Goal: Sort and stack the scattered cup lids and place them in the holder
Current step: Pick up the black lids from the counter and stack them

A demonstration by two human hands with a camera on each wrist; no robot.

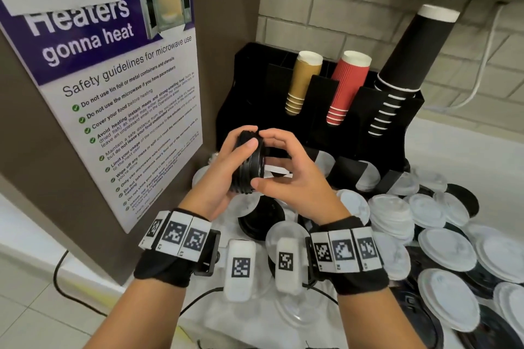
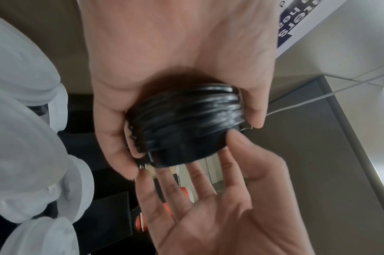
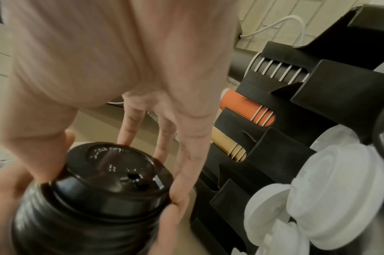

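My left hand [image 1: 226, 170] grips a stack of black cup lids [image 1: 249, 167] on its side, in the air before the black holder [image 1: 357, 133]. In the left wrist view the left hand [image 2: 176, 51] wraps the ribbed stack [image 2: 186, 117] from behind. My right hand [image 1: 286, 150] curls thumb and fingers round the rim of the top black lid [image 3: 117, 169]. The right hand [image 3: 121, 60] fills that view above the stack [image 3: 84, 215]. Several white lids [image 1: 445, 246] and a black lid [image 1: 261, 218] lie scattered on the counter below.
The holder carries gold cups [image 1: 303, 82], red cups [image 1: 346, 88] and a tall black cup stack [image 1: 408, 56]. Some white lids [image 1: 368, 176] sit in its lower slots. A microwave safety poster [image 1: 119, 93] covers the panel to the left. A white cable [image 1: 482, 65] hangs on the brick wall.
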